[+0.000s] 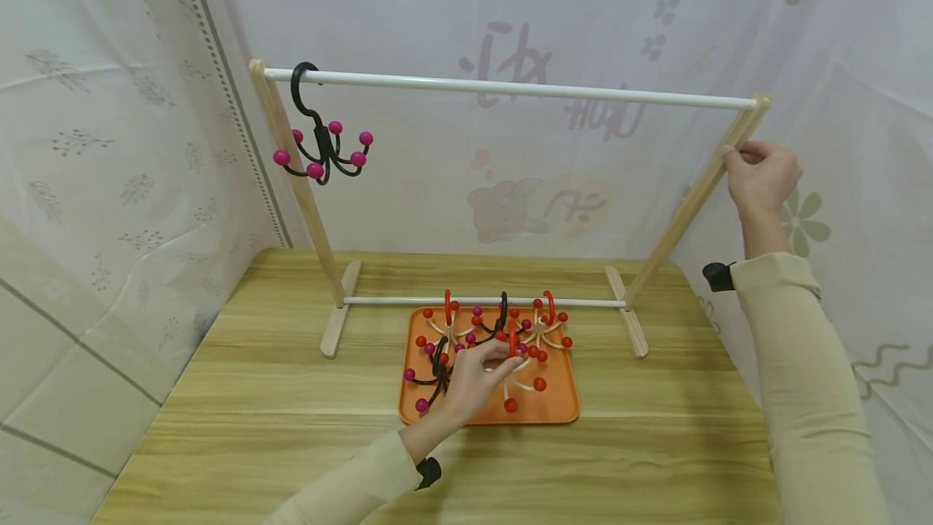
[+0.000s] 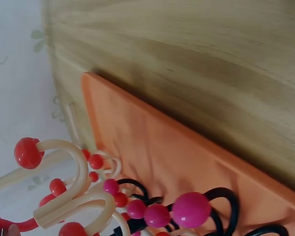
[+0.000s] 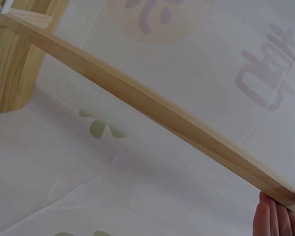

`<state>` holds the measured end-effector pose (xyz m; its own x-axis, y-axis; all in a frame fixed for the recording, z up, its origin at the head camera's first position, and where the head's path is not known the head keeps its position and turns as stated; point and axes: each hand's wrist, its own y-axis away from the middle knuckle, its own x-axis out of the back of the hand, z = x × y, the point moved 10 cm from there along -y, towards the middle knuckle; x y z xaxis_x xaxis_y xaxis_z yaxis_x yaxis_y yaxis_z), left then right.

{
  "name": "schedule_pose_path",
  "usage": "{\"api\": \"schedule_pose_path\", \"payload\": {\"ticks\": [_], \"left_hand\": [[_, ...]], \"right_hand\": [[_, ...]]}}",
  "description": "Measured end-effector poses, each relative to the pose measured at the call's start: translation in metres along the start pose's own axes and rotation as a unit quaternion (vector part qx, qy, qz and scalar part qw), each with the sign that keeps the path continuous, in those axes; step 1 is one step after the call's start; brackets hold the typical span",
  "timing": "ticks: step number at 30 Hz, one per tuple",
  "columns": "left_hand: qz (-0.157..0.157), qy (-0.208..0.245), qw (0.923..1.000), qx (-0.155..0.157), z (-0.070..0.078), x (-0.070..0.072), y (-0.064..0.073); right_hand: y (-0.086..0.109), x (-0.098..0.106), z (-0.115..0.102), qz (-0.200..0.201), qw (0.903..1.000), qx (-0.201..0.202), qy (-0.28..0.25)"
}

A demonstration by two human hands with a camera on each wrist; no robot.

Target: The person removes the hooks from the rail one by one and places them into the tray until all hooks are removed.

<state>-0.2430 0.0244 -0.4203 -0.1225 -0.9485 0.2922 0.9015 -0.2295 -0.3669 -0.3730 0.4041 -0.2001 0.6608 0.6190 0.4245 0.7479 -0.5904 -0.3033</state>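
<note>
My left hand [image 1: 472,383] pinches the red hook of a cream claw hanger [image 1: 513,340] with red ball tips. In the left wrist view the hanger's cream arms [image 2: 78,172] fan out close to the camera, with the orange tray [image 2: 152,128] behind them. Still in the tray are other claw hangers: black ones with magenta balls [image 1: 440,375] and cream ones with red balls [image 1: 540,329]. My right hand [image 1: 761,177] grips the right wooden post [image 1: 700,201] of the rack near its top; its fingers [image 3: 273,216] lie against the post.
A white rod [image 1: 510,87] spans the rack's top, and a black claw hanger [image 1: 322,144] with magenta balls hangs at its left end. The left post [image 1: 309,209] stands on a wooden foot. Patterned curtains surround the wooden table [image 1: 255,395].
</note>
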Motion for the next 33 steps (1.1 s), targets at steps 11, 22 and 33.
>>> {"api": "schedule_pose_path", "payload": {"ticks": [11,22,33], "left_hand": [[0.005,-0.019,0.9997,-0.013,-0.017,-0.001,0.006],[0.004,-0.039,0.9991,-0.013,-0.034,-0.005,0.017],[0.016,-0.034,0.9989,-0.028,-0.036,-0.011,0.022]], "right_hand": [[0.000,0.000,0.002,0.000,0.9999,-0.007,0.012],[0.001,0.002,0.001,0.005,0.9998,-0.003,0.018],[0.001,0.003,0.000,0.010,0.9998,0.003,0.019]]}}
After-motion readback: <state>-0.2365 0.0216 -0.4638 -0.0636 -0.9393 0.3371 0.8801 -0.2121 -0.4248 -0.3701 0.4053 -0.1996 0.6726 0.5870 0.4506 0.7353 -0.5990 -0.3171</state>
